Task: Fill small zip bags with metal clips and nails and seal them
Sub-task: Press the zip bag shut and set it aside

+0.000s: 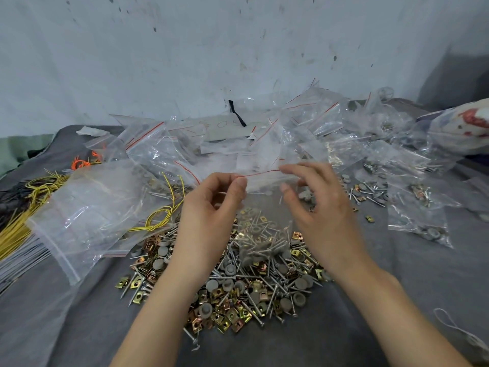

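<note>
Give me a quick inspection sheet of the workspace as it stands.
Surface: grey cloth.
Job's things: zip bag held above the pile of clips and nails, nails and grey caps inside; seal state unclear.
Clutter: empty bags heaped behind; filled bags at right.
Hands: left hand and right hand both pinch the bag's top edge.
Cables: yellow wires at left, orange ties beyond.
Surroundings: stained pale wall.

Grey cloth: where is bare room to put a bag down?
Bare grey cloth lies right of the brass clip and nail pile, and left of it at the near edge. The clear zip bags crowd the back.
</note>
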A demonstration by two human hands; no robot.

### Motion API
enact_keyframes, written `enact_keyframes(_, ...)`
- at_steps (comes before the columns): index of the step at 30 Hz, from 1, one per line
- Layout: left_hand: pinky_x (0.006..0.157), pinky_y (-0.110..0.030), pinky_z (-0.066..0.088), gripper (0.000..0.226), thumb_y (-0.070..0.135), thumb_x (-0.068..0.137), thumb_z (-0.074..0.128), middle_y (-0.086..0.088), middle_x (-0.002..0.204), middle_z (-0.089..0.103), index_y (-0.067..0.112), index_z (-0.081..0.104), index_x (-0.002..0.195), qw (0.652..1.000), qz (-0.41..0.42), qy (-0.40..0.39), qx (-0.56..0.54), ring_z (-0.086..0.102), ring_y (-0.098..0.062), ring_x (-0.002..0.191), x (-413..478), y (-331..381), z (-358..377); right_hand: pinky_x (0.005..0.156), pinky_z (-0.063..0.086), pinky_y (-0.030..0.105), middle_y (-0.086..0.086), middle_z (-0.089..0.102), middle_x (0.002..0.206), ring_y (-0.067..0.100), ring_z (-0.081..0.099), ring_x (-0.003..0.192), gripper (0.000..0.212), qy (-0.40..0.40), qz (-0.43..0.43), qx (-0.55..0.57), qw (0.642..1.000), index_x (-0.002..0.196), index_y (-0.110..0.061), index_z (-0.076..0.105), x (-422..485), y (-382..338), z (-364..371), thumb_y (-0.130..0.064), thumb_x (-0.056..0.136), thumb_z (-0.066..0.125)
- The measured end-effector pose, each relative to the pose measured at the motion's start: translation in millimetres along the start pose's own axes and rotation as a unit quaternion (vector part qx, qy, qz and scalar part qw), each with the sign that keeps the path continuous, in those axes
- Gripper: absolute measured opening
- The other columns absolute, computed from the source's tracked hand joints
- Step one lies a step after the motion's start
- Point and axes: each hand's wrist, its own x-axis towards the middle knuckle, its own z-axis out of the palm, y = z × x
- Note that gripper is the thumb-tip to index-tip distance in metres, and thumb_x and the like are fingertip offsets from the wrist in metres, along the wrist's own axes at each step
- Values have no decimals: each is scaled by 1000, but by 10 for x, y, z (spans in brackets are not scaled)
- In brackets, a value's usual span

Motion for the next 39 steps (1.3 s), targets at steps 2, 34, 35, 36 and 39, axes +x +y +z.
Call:
enact_keyframes(2, 68, -32, 52, 11, 26, 96, 62, -3, 82, 69, 24, 68, 87, 1000, 9, 2, 3, 62, -18, 70, -12, 1, -5, 89, 51, 29, -17, 44, 118, 0, 50, 104, 25, 0, 1, -14, 1000, 118, -34, 63, -5, -25, 3, -42, 96, 56)
enact_keyframes(34, 90, -28, 48, 23, 32, 99, 48, 18, 110, 61, 31, 62, 118, 933, 107, -144, 313, 57, 1, 101, -91, -284, -16, 64, 33, 10, -4, 55, 105, -1, 51, 72, 24, 126, 96, -151, 976, 112, -27, 70, 81, 16, -492, -18, 95, 54)
enact_keyframes(35, 93, -33, 47, 23, 31, 100, 48, 15, 112, 62, 31, 63, 117, 915, 98, -169, 354, 57, -5, 105, -94, -304, -4, 65, 30, 13, -3, 54, 104, 3, 49, 70, 26, 155, 108, -151, 970, 113, -27, 70, 102, 59, -569, -18, 95, 53)
enact_keyframes(36, 96, -36, 45, 24, 32, 101, 46, 14, 116, 63, 31, 62, 118, 893, 90, -196, 394, 56, -10, 109, -102, -319, 16, 66, 27, 16, -3, 53, 104, 7, 48, 70, 28, 181, 115, -155, 964, 114, -27, 70, 116, 90, -636, -19, 94, 52)
enact_keyframes(39, 102, -36, 40, 31, 38, 103, 38, 10, 128, 56, 34, 57, 127, 829, 69, -247, 497, 49, -16, 119, -126, -364, 83, 67, 27, 19, -7, 45, 101, 14, 49, 76, 30, 202, 82, -170, 961, 116, -27, 69, 103, 115, -722, -18, 94, 51)
